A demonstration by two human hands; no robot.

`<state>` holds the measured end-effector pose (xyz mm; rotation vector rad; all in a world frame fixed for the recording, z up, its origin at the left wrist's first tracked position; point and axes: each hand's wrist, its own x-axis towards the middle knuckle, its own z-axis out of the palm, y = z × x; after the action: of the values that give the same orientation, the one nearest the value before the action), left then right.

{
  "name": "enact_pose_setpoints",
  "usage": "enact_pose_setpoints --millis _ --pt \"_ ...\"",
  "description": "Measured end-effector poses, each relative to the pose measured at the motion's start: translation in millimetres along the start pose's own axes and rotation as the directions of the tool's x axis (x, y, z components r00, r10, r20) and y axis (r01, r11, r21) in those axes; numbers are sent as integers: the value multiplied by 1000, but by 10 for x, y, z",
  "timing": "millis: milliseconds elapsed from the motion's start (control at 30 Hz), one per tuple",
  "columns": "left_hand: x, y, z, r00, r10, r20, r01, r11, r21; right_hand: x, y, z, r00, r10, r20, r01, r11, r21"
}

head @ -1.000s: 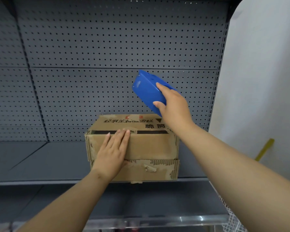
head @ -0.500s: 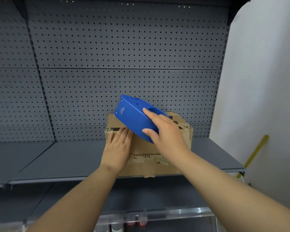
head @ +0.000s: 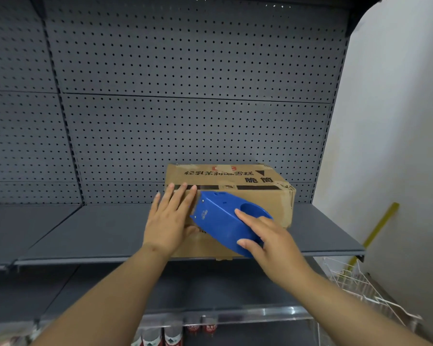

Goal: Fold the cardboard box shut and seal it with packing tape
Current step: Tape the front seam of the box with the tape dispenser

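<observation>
Down at the bottom edge, bottle tops [head: 173, 334] peek in, out of play. Above them, both arms reach forward. Left hand [head: 169, 221] is spread flat with straight fingers, pressed against the front face of the box [head: 260, 196], fingertips up at its top front edge. That's the brace. Right hand [head: 268, 237] is wrapped round the blue dispenser [head: 218, 221], forefinger over the top, thumb on the near side, a firm grip. The dispenser's nose sits at the upper front face, just beside the left fingers. Whether it touches the cardboard I can't tell, and no tape shows.

The flaps look folded down, so this reads as the opening of the sealing step, with tape about to be anchored on the front face. The next move, I'd say, calls for pressing the nose on hard, then drawing it up over the edge and straight back along the top seam. The left hand would need to stop the box sliding away.

The box sits on the shelf [head: 85, 233] toward its right end, base at the front edge. It's a tired one: brown and scuffed, with torn paper and a crumpled right corner. On top there's black print, a red mark and a dark band across. It's probably soft cardboard that gives under pressure. Behind it all is grey pegboard [head: 185, 121].
</observation>
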<state>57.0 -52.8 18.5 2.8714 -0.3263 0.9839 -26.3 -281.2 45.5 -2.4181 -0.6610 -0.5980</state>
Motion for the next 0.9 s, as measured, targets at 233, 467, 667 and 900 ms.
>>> enact_pose_setpoints --millis 233,467,667,900 --pt "-4 -67 -106 996 40 76 -35 997 -71 -31 133 54 993 -46 107 53 996 -67" --pt "-76 -127 -191 998 68 13 -67 997 -46 -6 211 88 986 -97 137 116 984 -136" --pt "-58 39 -335 998 35 -59 -56 903 -426 -7 297 81 982 -142 128 160 976 -147" --pt "180 38 -448 926 119 358 54 897 -439 -8 353 -34 984 -135 118 154 974 -165"
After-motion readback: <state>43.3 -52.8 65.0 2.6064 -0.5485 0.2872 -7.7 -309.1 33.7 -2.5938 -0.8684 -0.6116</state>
